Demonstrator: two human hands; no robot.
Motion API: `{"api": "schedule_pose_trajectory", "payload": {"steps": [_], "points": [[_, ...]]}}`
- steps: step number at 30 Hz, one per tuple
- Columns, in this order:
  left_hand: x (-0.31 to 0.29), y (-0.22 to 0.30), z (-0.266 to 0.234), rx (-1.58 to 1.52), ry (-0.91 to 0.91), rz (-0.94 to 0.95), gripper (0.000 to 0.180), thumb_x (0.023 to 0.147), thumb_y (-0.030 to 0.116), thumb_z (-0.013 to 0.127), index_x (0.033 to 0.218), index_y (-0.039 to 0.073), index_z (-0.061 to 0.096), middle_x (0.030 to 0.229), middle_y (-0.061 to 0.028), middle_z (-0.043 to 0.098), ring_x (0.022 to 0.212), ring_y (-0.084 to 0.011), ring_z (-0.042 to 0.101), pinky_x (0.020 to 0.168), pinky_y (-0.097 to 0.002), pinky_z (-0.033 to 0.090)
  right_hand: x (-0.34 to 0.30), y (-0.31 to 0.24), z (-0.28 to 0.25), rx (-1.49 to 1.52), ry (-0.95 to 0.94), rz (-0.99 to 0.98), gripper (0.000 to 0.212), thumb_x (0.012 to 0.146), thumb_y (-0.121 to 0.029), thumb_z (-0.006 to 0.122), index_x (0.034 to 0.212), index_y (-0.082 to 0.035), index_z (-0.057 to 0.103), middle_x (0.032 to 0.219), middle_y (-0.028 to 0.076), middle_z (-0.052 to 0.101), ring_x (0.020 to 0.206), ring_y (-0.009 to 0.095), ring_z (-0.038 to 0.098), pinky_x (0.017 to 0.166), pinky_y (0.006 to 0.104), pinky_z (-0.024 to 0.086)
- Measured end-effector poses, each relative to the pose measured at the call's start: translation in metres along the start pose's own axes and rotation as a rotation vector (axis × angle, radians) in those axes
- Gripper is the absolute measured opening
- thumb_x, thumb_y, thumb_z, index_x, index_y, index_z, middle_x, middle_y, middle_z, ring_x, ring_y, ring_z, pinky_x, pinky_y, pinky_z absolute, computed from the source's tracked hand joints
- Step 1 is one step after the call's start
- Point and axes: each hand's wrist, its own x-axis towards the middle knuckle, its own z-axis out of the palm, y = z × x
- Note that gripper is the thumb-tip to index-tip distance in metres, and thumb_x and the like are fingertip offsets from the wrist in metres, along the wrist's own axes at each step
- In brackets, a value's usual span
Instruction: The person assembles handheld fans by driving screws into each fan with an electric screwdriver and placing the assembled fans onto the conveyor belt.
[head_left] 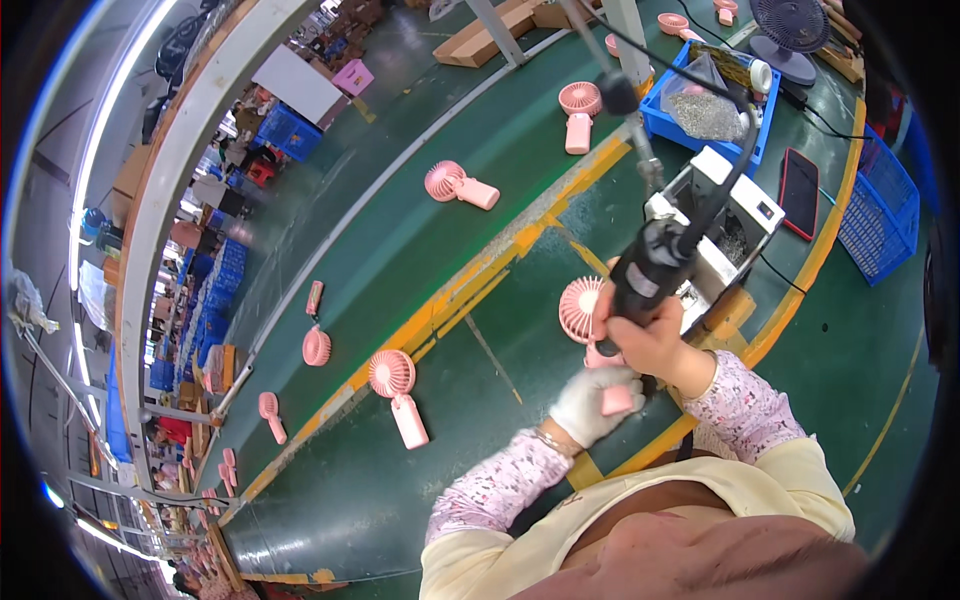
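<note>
My left hand (585, 408), in a white glove, is closed around the handle of a pink handheld fan (580, 305) at the table's near edge. The fan's round slatted head points away from me. My bare right hand (655, 347) grips a black electric screwdriver (648, 272) with a thick cable at its top. The tool's lower end is over the fan's handle; my fingers hide whether it touches. Left of my hands, another pink fan (392, 374) lies on the green tabletop, its handle toward me.
A white screw feeder (728, 235) stands right of the screwdriver. Beyond it sits a blue bin (757, 138) with a bag of small parts. A phone (799, 193), a dark desk fan (790, 32) and a blue basket (880, 205) are at the right. Several pink fans (462, 186) lie along the green belt.
</note>
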Motion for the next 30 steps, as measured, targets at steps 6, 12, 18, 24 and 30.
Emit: {"api": "schedule_pose_trajectory", "payload": {"steps": [6,12,18,24,30], "points": [[0.092,0.165,-0.102,1.391,0.309,0.983,0.037,0.083,0.031,0.061,0.109,0.006,0.051,0.100,-0.0117,0.055,0.091,-0.0229,0.054,0.077,-0.0358,0.045,0.004,-0.007,0.004,-0.306,-0.149,-0.001,0.061,0.087,-0.035,0.060,0.126,0.007,0.038,0.082,0.010,0.059,0.064,0.016,0.057,0.062,0.0277,0.047],[0.146,0.265,-0.063,2.323,0.887,0.922,0.042,0.086,0.042,0.045,0.116,0.015,0.058,0.105,-0.0221,0.060,0.110,-0.0392,0.049,0.095,-0.0495,0.036,0.002,-0.011,-0.004,-0.379,-0.235,0.098,0.055,0.091,-0.037,0.054,0.122,0.005,0.040,0.084,0.015,0.060,0.070,0.027,0.061,0.066,0.0329,0.048],[0.131,0.292,-0.109,1.404,1.184,0.432,0.047,0.065,0.022,0.073,0.102,0.005,0.051,0.091,-0.0102,0.063,0.079,-0.0249,0.064,0.067,-0.0386,0.052,0.001,-0.005,-0.006,-0.407,-0.222,0.012,0.056,0.091,-0.037,0.054,0.120,0.007,0.038,0.079,0.015,0.059,0.064,0.029,0.060,0.059,0.0329,0.048],[0.065,0.206,-0.053,0.384,0.127,0.412,0.033,0.069,-0.001,0.054,0.101,0.001,0.045,0.078,-0.0073,0.050,0.060,-0.0174,0.050,0.055,-0.0286,0.044,0.004,0.001,-0.040,-0.600,0.089,-0.253,0.058,0.088,-0.032,0.059,0.122,0.009,0.039,0.065,0.008,0.056,0.052,0.020,0.056,0.050,0.0283,0.044],[-0.014,0.078,-0.016,-0.121,-0.127,0.454,0.047,0.071,0.007,0.066,0.113,0.012,0.045,0.090,-0.0028,0.047,0.077,-0.0147,0.048,0.067,-0.0288,0.044,0.029,-0.016,-0.033,-0.703,0.190,-0.459,0.054,0.090,-0.032,0.056,0.121,0.010,0.040,0.074,0.010,0.060,0.057,0.018,0.059,0.054,0.0280,0.047]]}}
